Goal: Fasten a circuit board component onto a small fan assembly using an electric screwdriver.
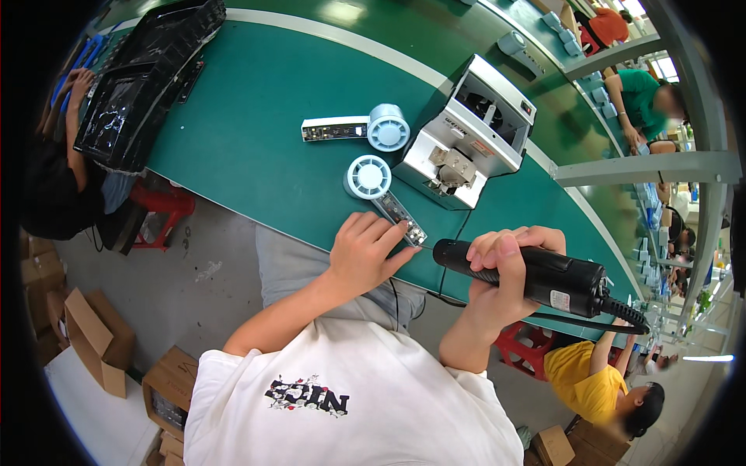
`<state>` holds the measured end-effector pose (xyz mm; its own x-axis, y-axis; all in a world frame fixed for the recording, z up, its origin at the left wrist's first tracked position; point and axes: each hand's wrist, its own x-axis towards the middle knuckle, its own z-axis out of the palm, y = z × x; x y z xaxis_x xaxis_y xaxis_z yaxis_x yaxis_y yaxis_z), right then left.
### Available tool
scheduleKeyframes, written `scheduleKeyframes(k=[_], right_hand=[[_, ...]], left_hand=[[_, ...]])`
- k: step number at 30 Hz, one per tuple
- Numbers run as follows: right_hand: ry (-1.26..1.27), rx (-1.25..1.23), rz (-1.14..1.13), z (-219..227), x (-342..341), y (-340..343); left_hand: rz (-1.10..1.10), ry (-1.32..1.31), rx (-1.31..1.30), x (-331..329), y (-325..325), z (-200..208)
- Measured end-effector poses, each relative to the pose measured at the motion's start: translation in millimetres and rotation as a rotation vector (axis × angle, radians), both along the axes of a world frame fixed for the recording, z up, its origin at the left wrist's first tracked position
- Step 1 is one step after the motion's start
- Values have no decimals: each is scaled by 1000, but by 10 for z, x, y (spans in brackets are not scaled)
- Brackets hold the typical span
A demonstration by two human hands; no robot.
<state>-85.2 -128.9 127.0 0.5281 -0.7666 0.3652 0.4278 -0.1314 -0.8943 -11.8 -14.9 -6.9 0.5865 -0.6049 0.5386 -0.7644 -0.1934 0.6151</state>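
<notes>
My left hand (365,250) grips the handle of a light-blue handheld fan (367,177) near its lower end. The handle is uncovered, with a circuit board showing inside. In my right hand (509,268) is a black electric screwdriver (556,279), lying nearly level with its bit toward the handle's end. The bit tip looks to be at the handle's end; whether it touches a screw is too small to tell. Just beyond, a second handheld fan (388,128) lies on the green table, its handle also open on a board (338,132).
A silver screw feeder (474,128) stands right of the fans on the green table (256,116). At the far left is a black crate (124,101) beside another person's arm (75,132). The screwdriver's cord (575,322) runs behind my right hand. A conveyor belt (435,39) passes beyond.
</notes>
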Motion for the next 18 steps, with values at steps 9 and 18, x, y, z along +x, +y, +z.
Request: scheduleKeyframes(k=[9,18], right_hand=[[-44,37,42,13,-3,-58],[-31,35,19,0,13,-63]], left_hand=[[-18,0,-24,21,6,32],[-47,-33,-84,8,21,-28]])
